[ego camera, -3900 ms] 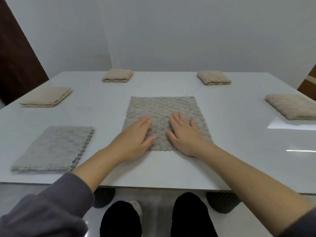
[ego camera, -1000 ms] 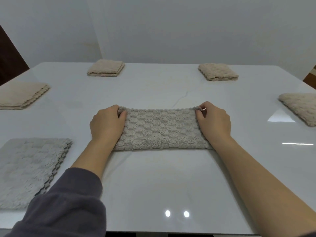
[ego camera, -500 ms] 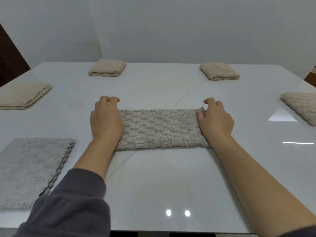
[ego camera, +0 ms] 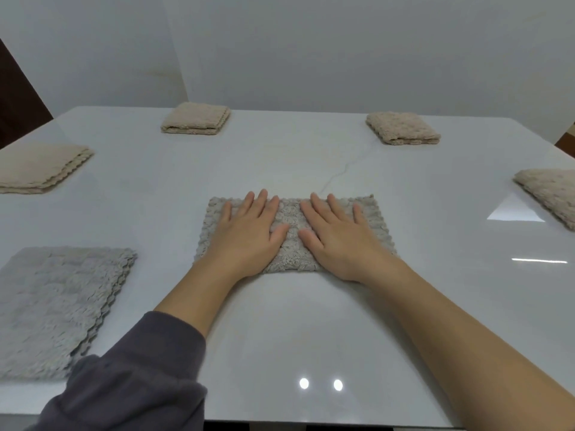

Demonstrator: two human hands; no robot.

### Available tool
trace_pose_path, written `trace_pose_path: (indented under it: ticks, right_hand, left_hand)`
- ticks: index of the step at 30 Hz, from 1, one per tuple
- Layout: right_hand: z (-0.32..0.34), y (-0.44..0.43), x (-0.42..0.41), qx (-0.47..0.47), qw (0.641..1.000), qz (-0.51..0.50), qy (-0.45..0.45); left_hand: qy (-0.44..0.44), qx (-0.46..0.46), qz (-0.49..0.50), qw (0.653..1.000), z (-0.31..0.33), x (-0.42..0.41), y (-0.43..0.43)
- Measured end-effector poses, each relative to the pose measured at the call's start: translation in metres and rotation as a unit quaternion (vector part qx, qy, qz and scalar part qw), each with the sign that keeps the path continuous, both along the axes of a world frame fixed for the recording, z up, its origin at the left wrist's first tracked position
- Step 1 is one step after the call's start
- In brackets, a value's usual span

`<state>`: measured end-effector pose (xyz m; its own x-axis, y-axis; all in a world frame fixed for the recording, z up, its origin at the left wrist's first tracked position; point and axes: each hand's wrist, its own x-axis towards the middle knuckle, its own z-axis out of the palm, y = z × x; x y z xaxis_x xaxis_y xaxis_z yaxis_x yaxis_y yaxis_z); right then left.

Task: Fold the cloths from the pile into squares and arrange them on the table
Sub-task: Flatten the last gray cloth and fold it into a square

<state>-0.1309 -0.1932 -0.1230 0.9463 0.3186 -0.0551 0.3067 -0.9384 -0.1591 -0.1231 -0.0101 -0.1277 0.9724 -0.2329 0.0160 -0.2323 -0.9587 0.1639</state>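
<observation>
Greyish nubby cloth [ego camera: 289, 214], one, folded to a wide band, pinned beneath two hands at the middle of the table.

Left hand [ego camera: 245, 234]: flat, palm down, fingers straight and slightly spread, covering the band's left half. Right hand [ego camera: 339, 237]: likewise flat, fingers extended, on the right half. The two thumbs lie near each other, with a strip of fabric showing between them. Neither hand curls round anything. Left forearm partly in a dark grey sleeve [ego camera: 130, 377]; right forearm bare.

Pile of unfolded cloths [ego camera: 56, 306]: grey, scalloped edges stacked, at the near left of the table, well apart from the band.

Folded beige squares, four: left-edge square [ego camera: 40, 168], far-left square [ego camera: 196, 119], far-right square [ego camera: 403, 128], right-edge square [ego camera: 550, 194], the last partly cut off by the frame. All lie separate, spaced round the table's margins.

Table [ego camera: 280, 321]: white, glossy, stone-like, with a faint vein [ego camera: 339, 174] beyond the hands and two round light reflections [ego camera: 304, 383] near the front edge.

Wall [ego camera: 311, 51]: plain, pale, behind the table.
</observation>
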Motion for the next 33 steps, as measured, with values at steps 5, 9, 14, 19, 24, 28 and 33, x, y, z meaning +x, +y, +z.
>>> trace_pose_path:
  ticks: [5,9,14,19,24,28,33]
  right_hand:
    - [-0.002,-0.009,-0.002,-0.001,0.999,-0.037,-0.005]
    - [-0.001,-0.027,-0.002,-0.012,0.997,-0.073,0.007]
    - [-0.002,-0.031,-0.003,-0.009,0.996,-0.093,0.009]
    - [-0.004,-0.030,-0.003,-0.014,0.995,-0.096,-0.010]
    - [-0.003,-0.029,-0.004,-0.018,0.995,-0.101,-0.009]
    - [-0.003,-0.029,-0.004,-0.009,0.995,-0.101,-0.009]
    - [-0.004,-0.031,-0.004,-0.002,0.995,-0.101,-0.015]
  left_hand:
    - [-0.002,0.003,0.024,1.000,-0.003,-0.001,0.009]
    - [-0.003,0.012,0.034,0.999,-0.004,-0.002,0.022]
    - [0.004,0.023,0.070,0.997,-0.001,-0.006,0.025]
    - [-0.087,-0.002,0.107,0.990,0.016,-0.013,-0.004]
    - [-0.069,-0.033,0.000,0.997,0.009,-0.016,-0.061]
    - [-0.015,-0.021,0.009,1.000,-0.005,-0.009,-0.051]
    - [-0.014,-0.004,0.039,0.999,-0.004,-0.012,-0.019]
